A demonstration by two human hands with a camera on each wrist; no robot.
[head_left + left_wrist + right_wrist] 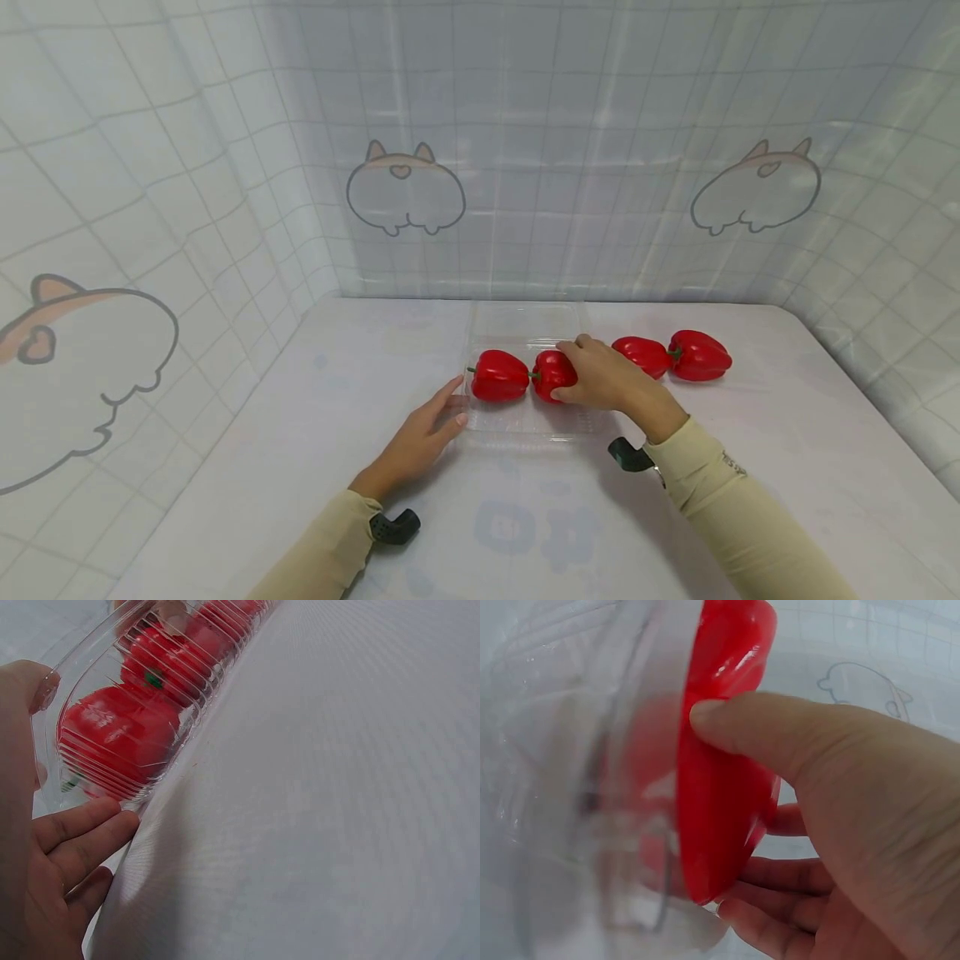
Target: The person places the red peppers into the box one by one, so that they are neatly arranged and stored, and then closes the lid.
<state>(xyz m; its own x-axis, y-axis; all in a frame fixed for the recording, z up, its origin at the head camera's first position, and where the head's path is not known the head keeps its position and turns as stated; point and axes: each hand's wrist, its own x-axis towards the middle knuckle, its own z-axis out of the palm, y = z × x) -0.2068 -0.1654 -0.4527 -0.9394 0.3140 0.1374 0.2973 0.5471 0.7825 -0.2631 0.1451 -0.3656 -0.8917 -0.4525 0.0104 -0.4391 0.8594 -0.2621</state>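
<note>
A clear plastic clamshell container (517, 423) lies on the table, its lid (528, 321) folded back toward the wall. A red bell pepper (498, 377) with a green stem lies in its left part. My right hand (603, 375) grips a second red bell pepper (551, 373) inside the container's right part, thumb (742, 724) on the near side and fingers curled round the far side. The two peppers lie in line. At the container's left edge, my left hand (420, 437) touches the rim with its thumb, while its fairly straight fingers (86, 840) lie beside the wall.
Two more red bell peppers, one partly behind my right hand (641, 354) and one farther right (699, 356), lie on the white table (787, 450). A grid-patterned cloth wall (570, 208) encloses the back and sides.
</note>
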